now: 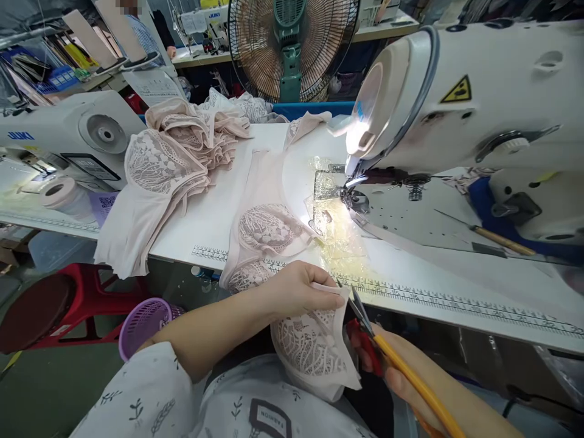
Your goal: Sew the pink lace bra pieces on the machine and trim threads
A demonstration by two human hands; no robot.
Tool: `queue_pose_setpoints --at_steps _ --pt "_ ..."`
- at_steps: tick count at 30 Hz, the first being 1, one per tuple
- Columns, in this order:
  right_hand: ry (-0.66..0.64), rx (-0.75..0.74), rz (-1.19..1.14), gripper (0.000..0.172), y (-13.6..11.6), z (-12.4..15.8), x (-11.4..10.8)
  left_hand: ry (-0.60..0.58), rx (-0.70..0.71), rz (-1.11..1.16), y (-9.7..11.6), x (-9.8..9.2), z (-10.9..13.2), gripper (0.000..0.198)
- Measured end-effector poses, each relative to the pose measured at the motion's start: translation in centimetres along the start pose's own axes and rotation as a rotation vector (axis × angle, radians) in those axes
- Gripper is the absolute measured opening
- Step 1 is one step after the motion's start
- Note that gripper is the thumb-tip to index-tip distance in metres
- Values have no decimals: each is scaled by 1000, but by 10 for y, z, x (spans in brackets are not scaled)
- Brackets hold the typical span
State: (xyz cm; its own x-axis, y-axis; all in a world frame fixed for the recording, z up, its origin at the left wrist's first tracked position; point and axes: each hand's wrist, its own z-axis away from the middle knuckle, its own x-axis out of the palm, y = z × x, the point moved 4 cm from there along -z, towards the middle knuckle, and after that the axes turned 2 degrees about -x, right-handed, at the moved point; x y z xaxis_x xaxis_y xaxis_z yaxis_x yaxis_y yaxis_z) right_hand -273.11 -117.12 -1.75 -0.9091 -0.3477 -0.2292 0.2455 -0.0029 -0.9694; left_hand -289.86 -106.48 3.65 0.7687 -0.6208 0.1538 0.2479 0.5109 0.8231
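Note:
My left hand (303, 289) pinches the upper edge of a pale pink lace bra cup (310, 347) above my lap. In my right hand (387, 359) are scissors (361, 311) with red on the handle, their blades parted beside the cup's edge. A long orange-yellow handle (415, 380) also runs along that hand; whether it belongs to the scissors I cannot tell. Another lace cup (269, 228) of pale pink fabric lies on the white table, left of the sewing machine's needle area.
The sewing machine (493, 97) stands at the right, with a wooden-handled tool (502, 240) on its bed. Stacked bras (159, 164) overhang the table edge (410, 292) at left. Behind are a fan (292, 55) and a person's sleeve (143, 36). A purple basket (146, 328) and red stool (91, 304) stand below.

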Motion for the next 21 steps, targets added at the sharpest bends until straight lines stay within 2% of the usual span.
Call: queue_pose_setpoints --at_steps 3,7,16,21 --pt "-103 -20 17 47 -3 -5 5 9 -25 -37 1 -2 -2 15" --pt "-97 -10 50 46 -3 -9 5 -1 -23 -87 -3 -4 -6 14" --pt "-110 111 176 54 4 -7 9 -7 -47 -80 -6 -7 -9 14" --pt "-53 75 218 57 7 -7 11 -8 -67 -77 -8 -9 -11 16"
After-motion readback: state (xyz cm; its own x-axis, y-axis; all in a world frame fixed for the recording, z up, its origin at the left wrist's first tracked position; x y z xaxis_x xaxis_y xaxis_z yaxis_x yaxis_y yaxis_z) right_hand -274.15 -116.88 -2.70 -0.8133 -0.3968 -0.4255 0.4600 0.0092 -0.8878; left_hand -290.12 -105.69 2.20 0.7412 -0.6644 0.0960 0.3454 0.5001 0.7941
